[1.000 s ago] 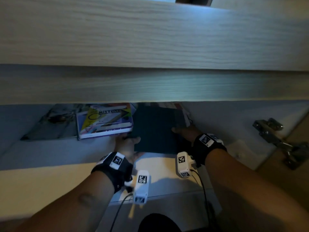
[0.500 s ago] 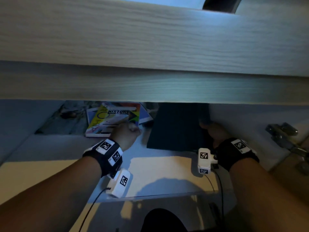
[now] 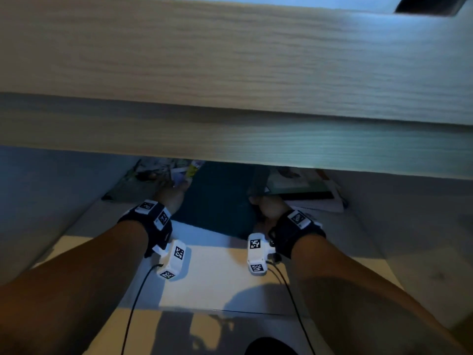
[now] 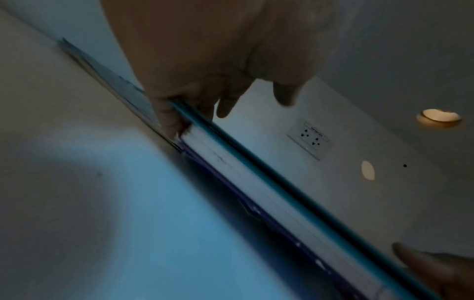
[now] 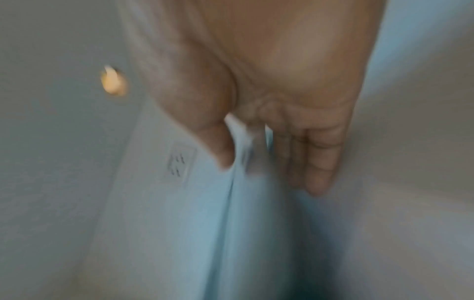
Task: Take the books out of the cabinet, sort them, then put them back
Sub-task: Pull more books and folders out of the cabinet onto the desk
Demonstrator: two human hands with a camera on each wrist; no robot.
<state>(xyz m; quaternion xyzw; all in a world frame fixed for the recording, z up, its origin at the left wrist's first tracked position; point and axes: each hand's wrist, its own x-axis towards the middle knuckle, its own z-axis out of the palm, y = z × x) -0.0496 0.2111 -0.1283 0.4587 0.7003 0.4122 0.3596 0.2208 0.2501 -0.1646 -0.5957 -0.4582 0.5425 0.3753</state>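
Your forearms are bare, with no sleeves in view. Each wrist wears a black strap (image 3: 153, 221) carrying white squares printed with black-and-white coded markers. A white box-shaped camera unit (image 3: 173, 261) hangs from the left strap, another (image 3: 256, 253) from the right, each bearing two markers and trailing a thin black cable (image 3: 130, 311).

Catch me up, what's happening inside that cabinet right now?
A person is reaching under the wooden top panel into the cabinet with both hands. The right hand pinches the right edge of a dark teal book lying flat on the white shelf. The left hand grips a thicker book at its corner, on the teal book's left. More books lie flat to the right, and a magazine lies far left. No book is out of the cabinet yet.
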